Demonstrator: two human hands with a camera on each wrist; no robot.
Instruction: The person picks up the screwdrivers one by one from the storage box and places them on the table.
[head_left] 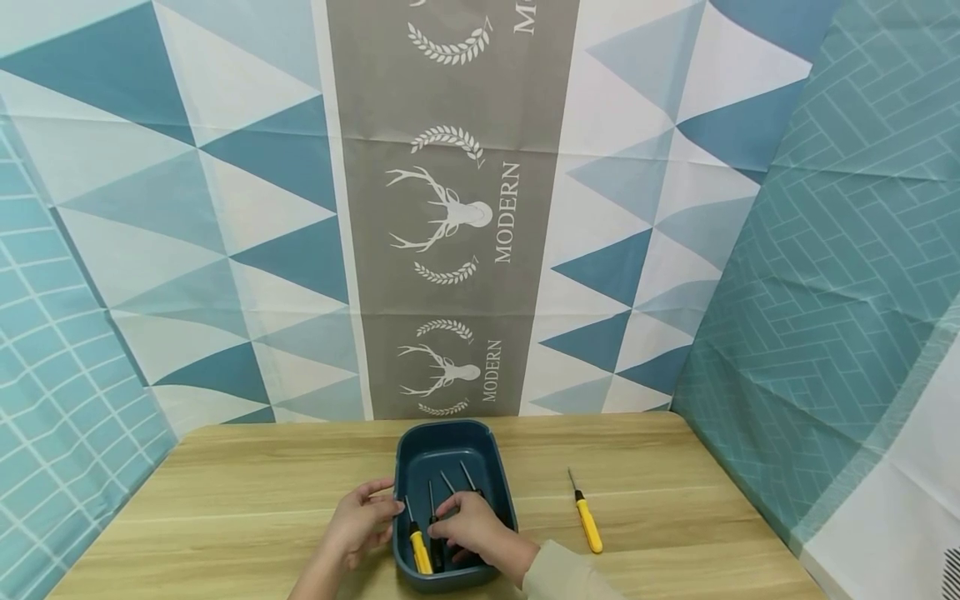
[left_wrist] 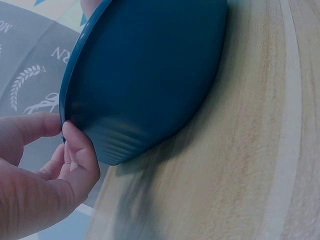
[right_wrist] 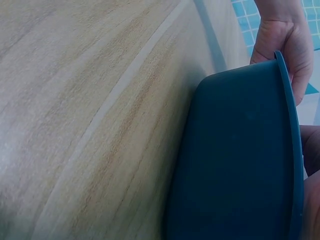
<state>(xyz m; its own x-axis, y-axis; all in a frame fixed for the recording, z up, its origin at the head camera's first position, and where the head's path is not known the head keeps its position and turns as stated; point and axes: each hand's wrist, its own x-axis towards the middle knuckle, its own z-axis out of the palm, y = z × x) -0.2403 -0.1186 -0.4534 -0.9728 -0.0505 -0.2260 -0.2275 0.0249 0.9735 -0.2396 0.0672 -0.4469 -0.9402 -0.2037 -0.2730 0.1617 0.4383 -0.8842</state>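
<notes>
A dark blue plastic bin [head_left: 444,438] holds several screwdrivers, among them a yellow-handled screwdriver [head_left: 421,550] and a black-handled screwdriver [head_left: 438,557]. My left hand [head_left: 360,523] grips the bin's left rim; in the left wrist view its thumb and fingers [left_wrist: 80,155] pinch that edge. Reaching in over the right side, my right hand [head_left: 474,530] has its fingertips pinched at the black handle. It covers part of the other screwdrivers, whose metal shafts [head_left: 468,475] point toward the back. The right wrist view shows mainly the bin's outer wall [right_wrist: 240,145], which hides the fingertips.
Another yellow-handled screwdriver [head_left: 588,523] lies on the wooden table [head_left: 645,475], right of the bin. Patterned sheets [head_left: 450,208] hang behind the table and along both sides.
</notes>
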